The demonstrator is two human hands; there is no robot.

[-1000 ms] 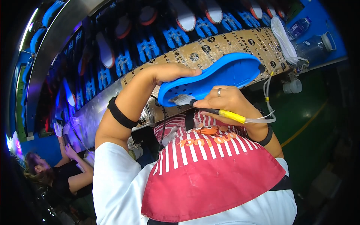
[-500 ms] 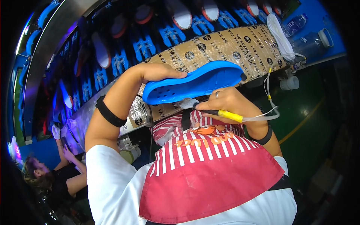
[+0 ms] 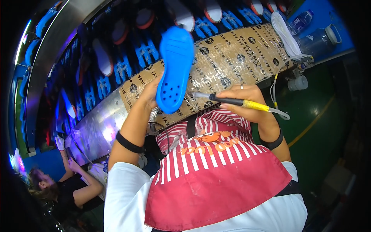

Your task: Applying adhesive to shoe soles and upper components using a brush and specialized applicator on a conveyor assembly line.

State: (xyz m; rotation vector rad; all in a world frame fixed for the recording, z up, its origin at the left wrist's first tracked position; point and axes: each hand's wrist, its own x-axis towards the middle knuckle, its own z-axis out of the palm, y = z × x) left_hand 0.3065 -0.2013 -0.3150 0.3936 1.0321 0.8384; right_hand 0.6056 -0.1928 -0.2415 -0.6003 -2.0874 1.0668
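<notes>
My left hand [image 3: 151,92], partly hidden behind the near end of a blue foam clog [image 3: 176,63], has its fingers closed on it. The clog stands roughly lengthwise away from me, its end with several small round holes towards me. In my right hand [image 3: 247,102] is a brush [image 3: 228,99] with a black handle and yellow tape, fed by a clear tube [image 3: 279,112]. Its bristle tip points left, a short way from the clog's right edge; I cannot tell if they touch.
Under the clog lies a ledge covered in taped brown cardboard [image 3: 228,58]. Behind it, blue holders [image 3: 205,27] carry several shoe soles [image 3: 213,11]. A white sole [image 3: 285,33] and a bottle [image 3: 319,40] are at the right. Another person [image 3: 73,185] works at far left.
The clog has swung from lying crosswise to standing lengthwise, moving left and away. My left hand has shifted from its top edge to its near end. The brush has moved slightly up and right.
</notes>
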